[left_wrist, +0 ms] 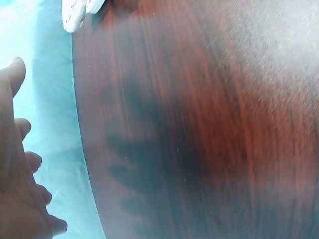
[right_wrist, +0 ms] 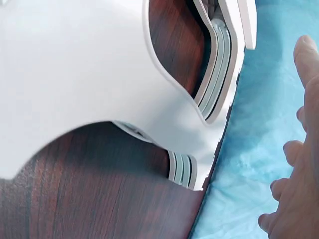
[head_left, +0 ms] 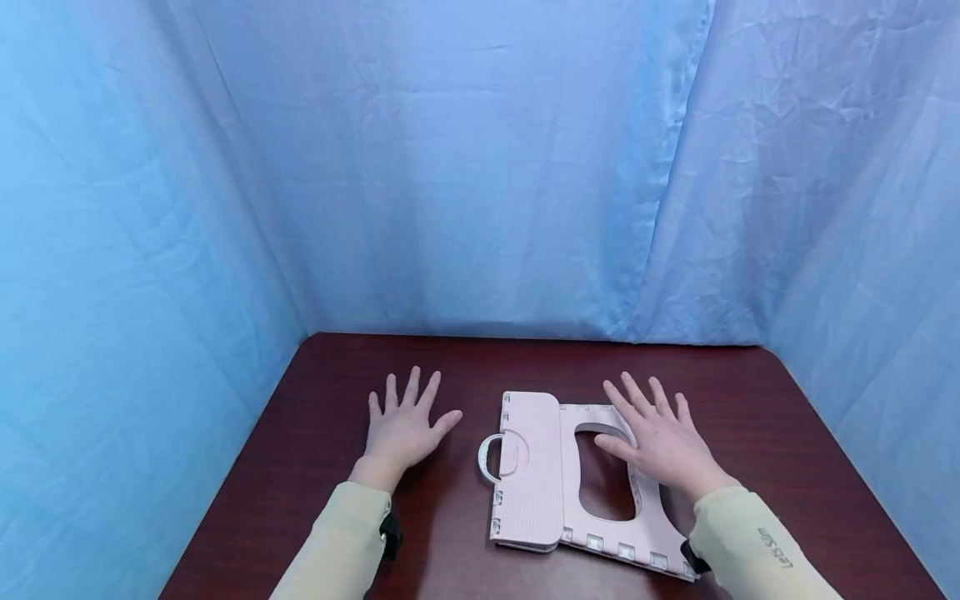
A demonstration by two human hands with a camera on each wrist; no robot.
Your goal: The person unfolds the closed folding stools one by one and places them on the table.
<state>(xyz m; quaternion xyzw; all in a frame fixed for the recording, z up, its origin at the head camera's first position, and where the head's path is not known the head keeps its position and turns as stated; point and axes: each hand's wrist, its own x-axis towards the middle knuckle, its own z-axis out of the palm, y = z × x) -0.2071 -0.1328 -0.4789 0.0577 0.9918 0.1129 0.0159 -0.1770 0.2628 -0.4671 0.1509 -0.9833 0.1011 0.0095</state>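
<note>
Sleeves (head_left: 333, 537) reach over a dark table (head_left: 315, 417), left hand (head_left: 401, 433) spread, right hand (head_left: 663, 443) spread above a stool (head_left: 528, 504), blue curtains (head_left: 480, 183) beyond.

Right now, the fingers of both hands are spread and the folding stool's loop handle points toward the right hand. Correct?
No: in the head view, the loop handle on the folding stool points toward the left hand, not the right hand. The fingers are spread, as stated.

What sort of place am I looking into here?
Probably a small curtained-off work booth: blue cloth hangs behind and on both sides of a dark wood-look table, and what looks like a pale folding stool lies flat on it.
</note>
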